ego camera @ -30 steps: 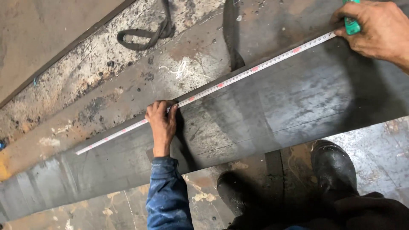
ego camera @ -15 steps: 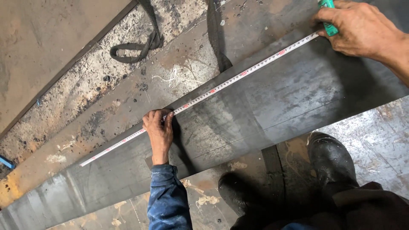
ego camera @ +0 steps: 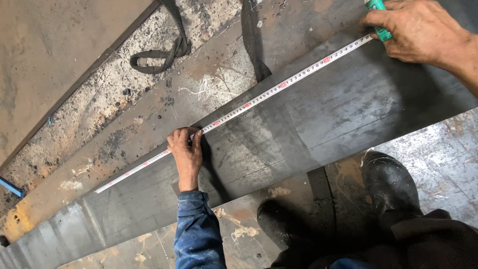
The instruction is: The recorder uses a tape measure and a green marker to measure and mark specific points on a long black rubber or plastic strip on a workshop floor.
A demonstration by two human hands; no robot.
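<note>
A white tape measure blade (ego camera: 279, 87) runs diagonally across a long dark steel plate (ego camera: 323, 124), from lower left to upper right. My left hand (ego camera: 185, 152), in a blue sleeve, pins the blade to the plate with its fingertips near the blade's middle. At the top right, my right hand (ego camera: 423, 32), bare at the forearm, grips the green tape measure case (ego camera: 379, 22) at the blade's far end. The blade's free end (ego camera: 97, 191) lies on the plate, left of my left hand.
Two black boots (ego camera: 391, 187) (ego camera: 279, 224) stand on the scuffed metal floor just below the plate. A dark looped sling strap (ego camera: 159, 55) and a second strap (ego camera: 251, 40) lie on the rusty surface above. A blue object (ego camera: 10, 187) pokes in at the left edge.
Both hands keep their hold on the tape. The view has shifted slightly, so the right hand sits a little further left in the picture.
</note>
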